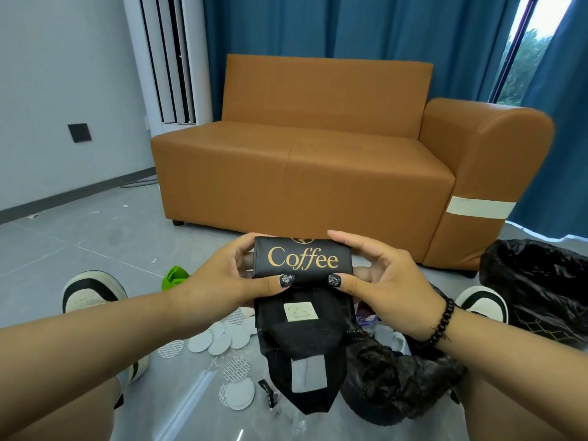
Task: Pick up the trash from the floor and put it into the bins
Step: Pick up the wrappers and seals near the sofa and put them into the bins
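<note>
Black coffee bag (302, 281), gold "Coffee" print, top folded over, hangs upright off the floor w/ pale square sticker mid-body & grey patch lower down. White round discs (219, 342) scattered on floor at its left. Green scrap (173, 276) further back. Black-lined bins: one (394, 364) just right of bag, another (541, 281) far right.
</note>
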